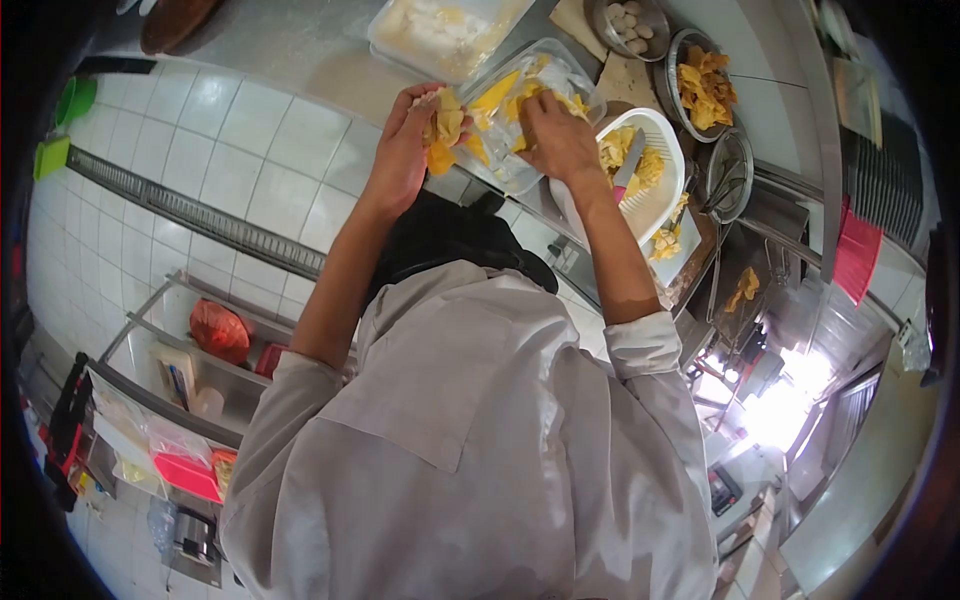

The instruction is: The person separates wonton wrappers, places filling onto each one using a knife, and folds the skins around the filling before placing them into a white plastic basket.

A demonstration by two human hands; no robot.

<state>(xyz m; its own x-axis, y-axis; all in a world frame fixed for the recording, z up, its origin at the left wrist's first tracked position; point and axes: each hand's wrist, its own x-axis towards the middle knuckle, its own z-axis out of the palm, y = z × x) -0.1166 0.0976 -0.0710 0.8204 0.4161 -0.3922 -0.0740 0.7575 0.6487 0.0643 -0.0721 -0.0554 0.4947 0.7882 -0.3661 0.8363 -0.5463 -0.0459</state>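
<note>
My left hand (pixel 400 150) is closed around a bunch of thin, yellow folded pieces (pixel 443 118) that look like dough. It holds them up beside the near left corner of a clear plastic tub (pixel 515 178). Inside that tub lie more yellow strips (pixel 495 92) and some clear plastic. My right hand (pixel 560 135) reaches over the tub, its fingers bent down and closed on yellow pieces there; the fingertips are partly hidden. Right of this wrist, a white basket (pixel 668 150) contains yellow crumpled pieces (pixel 648 170) and a knife with a pink handle (pixel 630 165).
A white tub (pixel 375 42) with pale contents sits behind. To the right stand a metal bowl of round pale balls (pixel 630 25), a bowl of golden crisp pieces (pixel 705 90) and a strainer (pixel 730 175). A metal shelf (pixel 240 375) runs lower left.
</note>
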